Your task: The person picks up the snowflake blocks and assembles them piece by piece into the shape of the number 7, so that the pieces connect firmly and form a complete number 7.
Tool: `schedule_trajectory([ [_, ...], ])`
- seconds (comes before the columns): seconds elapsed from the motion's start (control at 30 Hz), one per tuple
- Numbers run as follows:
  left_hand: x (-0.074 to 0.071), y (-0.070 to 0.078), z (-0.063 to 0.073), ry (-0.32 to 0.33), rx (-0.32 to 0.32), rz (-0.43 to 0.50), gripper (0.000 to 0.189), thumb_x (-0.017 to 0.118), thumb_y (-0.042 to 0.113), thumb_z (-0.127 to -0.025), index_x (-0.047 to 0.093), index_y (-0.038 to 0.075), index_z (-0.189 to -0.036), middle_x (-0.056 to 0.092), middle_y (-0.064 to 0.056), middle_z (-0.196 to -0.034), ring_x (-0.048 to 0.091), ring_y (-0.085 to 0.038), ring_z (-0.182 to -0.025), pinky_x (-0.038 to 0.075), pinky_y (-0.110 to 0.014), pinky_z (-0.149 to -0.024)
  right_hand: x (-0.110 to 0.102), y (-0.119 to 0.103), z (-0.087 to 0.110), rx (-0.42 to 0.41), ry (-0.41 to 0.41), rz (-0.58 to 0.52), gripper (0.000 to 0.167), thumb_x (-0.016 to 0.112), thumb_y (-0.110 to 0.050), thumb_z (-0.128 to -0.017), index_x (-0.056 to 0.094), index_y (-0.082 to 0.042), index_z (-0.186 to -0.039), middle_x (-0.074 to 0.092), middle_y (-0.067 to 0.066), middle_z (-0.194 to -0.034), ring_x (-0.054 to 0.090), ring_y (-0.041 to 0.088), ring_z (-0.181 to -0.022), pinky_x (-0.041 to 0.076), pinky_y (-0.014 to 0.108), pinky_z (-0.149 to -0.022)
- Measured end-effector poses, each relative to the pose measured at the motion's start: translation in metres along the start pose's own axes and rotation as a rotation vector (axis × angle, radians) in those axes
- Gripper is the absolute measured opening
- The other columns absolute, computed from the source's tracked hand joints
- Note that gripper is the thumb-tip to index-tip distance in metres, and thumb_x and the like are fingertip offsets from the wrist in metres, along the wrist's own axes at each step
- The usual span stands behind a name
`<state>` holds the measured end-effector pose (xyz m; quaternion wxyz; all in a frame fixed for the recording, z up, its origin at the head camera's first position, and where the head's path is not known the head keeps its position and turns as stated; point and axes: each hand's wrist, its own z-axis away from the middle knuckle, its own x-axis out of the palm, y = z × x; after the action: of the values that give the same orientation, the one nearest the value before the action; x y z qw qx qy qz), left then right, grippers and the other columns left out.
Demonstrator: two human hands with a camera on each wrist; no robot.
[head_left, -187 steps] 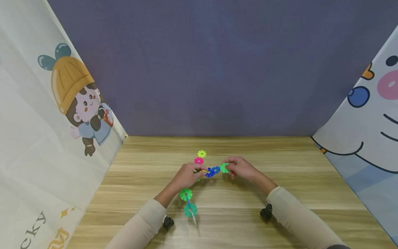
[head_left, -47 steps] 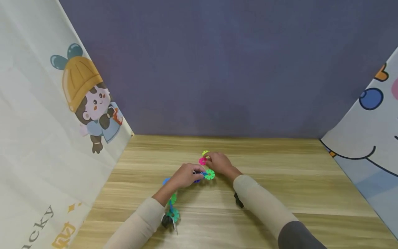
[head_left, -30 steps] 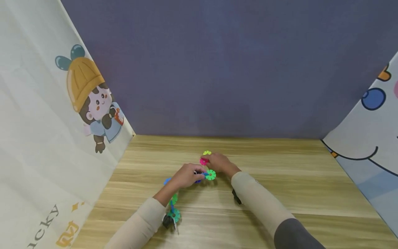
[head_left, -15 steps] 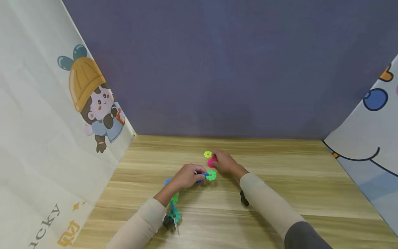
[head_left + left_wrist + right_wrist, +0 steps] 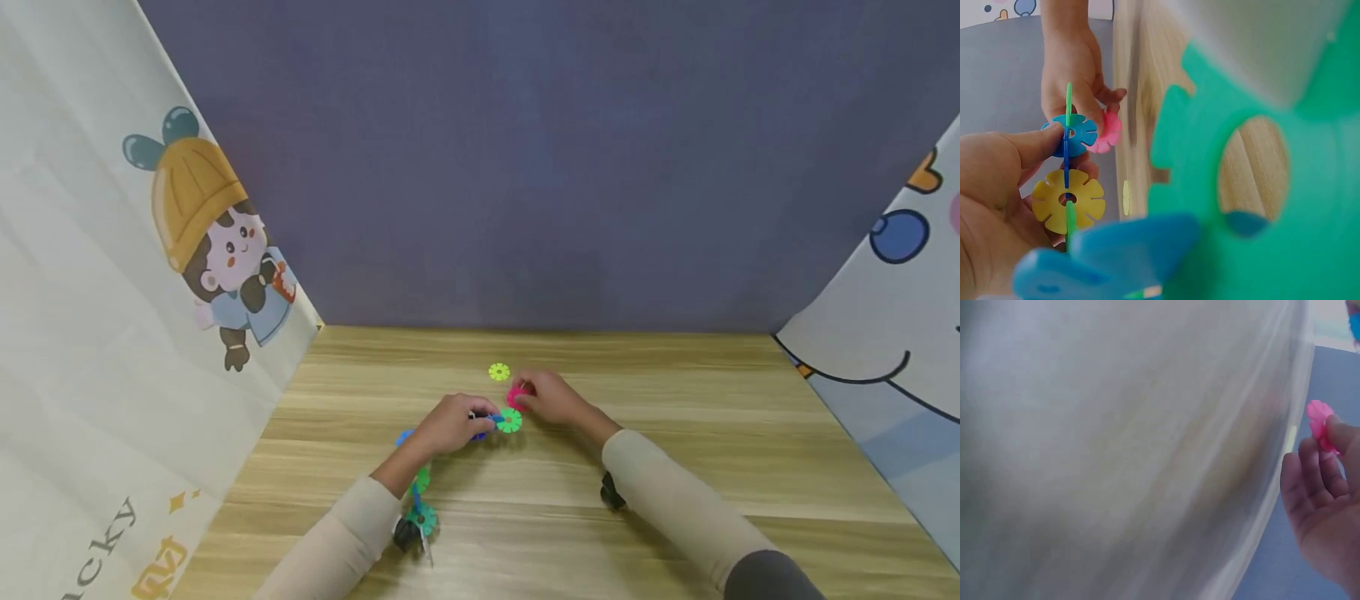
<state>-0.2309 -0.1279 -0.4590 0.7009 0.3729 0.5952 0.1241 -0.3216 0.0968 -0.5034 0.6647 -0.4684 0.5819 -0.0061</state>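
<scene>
My left hand (image 5: 450, 427) pinches a light blue slotted disc (image 5: 1079, 132) in a chain of interlocking plastic flower discs. At the chain's right end, a green disc (image 5: 513, 427) stands out past my fingertips. A yellow disc (image 5: 1091, 203) sits beneath the blue ones in the left wrist view. The chain's other end hangs by my left forearm, with a teal disc (image 5: 427, 523) low down. Between thumb and fingers, my right hand (image 5: 553, 397) holds a pink disc (image 5: 1319, 419), just up and right of the green disc and apart from it as far as I can tell.
A loose yellow-green disc (image 5: 494, 373) lies on the wooden table (image 5: 675, 400) behind the hands. A dark grey panel (image 5: 525, 167) rises at the table's back edge. Printed white cloths stand at both sides.
The green disc, earlier in my right hand, now sits on the chain's end. My right hand has picked the pink disc off the table and brought it forward, nearer the chain.
</scene>
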Motion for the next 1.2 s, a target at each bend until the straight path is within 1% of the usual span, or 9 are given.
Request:
schedule_trajectory([
  [0.17, 0.000, 0.000, 0.001, 0.000, -0.010, 0.003, 0.011, 0.070, 0.020, -0.096, 0.078, 0.021, -0.104, 0.073, 0.008, -0.095, 0.061, -0.007, -0.085, 0.052, -0.030, -0.081, -0.005, -0.006, 0.014, -0.026, 0.002, -0.028, 0.004, 0.072, -0.012, -0.095, 0.069, -0.015, -0.097, 0.075, -0.002, -0.090, 0.068, 0.008, -0.083, 0.055, 0.023, -0.072],
  [0.37, -0.002, 0.000, 0.002, -0.014, -0.024, 0.022, 0.012, 0.068, 0.019, -0.098, 0.077, 0.020, -0.106, 0.072, 0.007, -0.094, 0.059, -0.008, -0.082, 0.051, -0.030, -0.078, -0.011, -0.008, 0.031, -0.041, 0.038, -0.021, 0.004, 0.073, -0.016, -0.095, 0.069, -0.015, -0.095, 0.071, -0.006, -0.084, 0.062, 0.003, -0.075, 0.053, 0.021, -0.066],
  [0.6, -0.001, -0.003, 0.002, -0.013, -0.034, 0.019, 0.012, 0.068, 0.021, -0.099, 0.077, 0.021, -0.107, 0.073, 0.007, -0.097, 0.061, -0.007, -0.083, 0.052, -0.031, -0.079, -0.016, -0.010, 0.042, -0.056, 0.061, -0.088, 0.006, 0.074, -0.018, -0.094, 0.068, -0.018, -0.097, 0.070, -0.007, -0.083, 0.063, 0.003, -0.073, 0.054, 0.022, -0.065],
  [0.87, 0.000, -0.002, 0.000, -0.015, -0.026, 0.020, 0.012, 0.067, 0.021, -0.099, 0.077, 0.022, -0.106, 0.073, 0.007, -0.099, 0.062, -0.008, -0.087, 0.053, -0.032, -0.083, -0.015, -0.011, 0.049, -0.049, 0.066, -0.128, 0.006, 0.076, -0.019, -0.093, 0.070, -0.018, -0.095, 0.071, -0.007, -0.082, 0.062, 0.002, -0.073, 0.054, 0.022, -0.065],
  [1.2, 0.000, -0.002, 0.000, -0.017, -0.016, 0.014, 0.010, 0.068, 0.022, -0.098, 0.077, 0.022, -0.104, 0.073, 0.006, -0.100, 0.061, -0.008, -0.087, 0.051, -0.031, -0.080, -0.010, -0.012, 0.048, -0.072, 0.096, -0.142, 0.005, 0.078, -0.017, -0.090, 0.073, -0.017, -0.092, 0.073, -0.007, -0.080, 0.062, 0.000, -0.070, 0.053, 0.020, -0.061],
])
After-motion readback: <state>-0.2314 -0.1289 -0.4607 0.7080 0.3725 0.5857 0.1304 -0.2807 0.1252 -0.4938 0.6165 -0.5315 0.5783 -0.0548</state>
